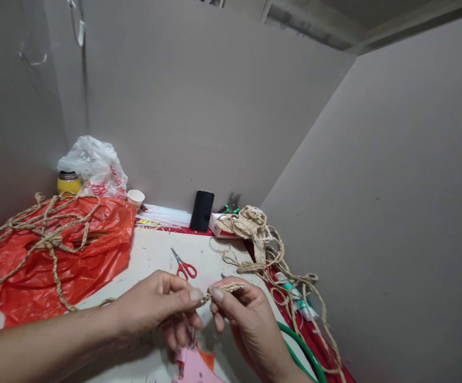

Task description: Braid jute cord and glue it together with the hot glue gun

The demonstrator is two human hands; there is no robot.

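Note:
Near the bottom centre, my left hand [162, 303] pinches a braided straw cord [231, 288] between thumb and fingertips. Just to its right, my right hand [246, 319] grips the same cord, thumb on top, with a short coiled part lying over its fingers. The two hands almost touch. Behind them, red-handled scissors [183, 266] lie on the white board. Below the hands is a pink tool [196, 366], partly hidden, with something orange beside it. More braided cord [57, 274] runs from the left towards my left forearm.
A red plastic bag [107, 255] under tangled cord covers the left side. Along the back stand a yellow jar [68, 184], white bag [95, 165], paper cup [135, 198] and phone [202, 210]. Braided coils [250, 223], green-handled pliers [231, 206] and a green hose [302, 348] are at right.

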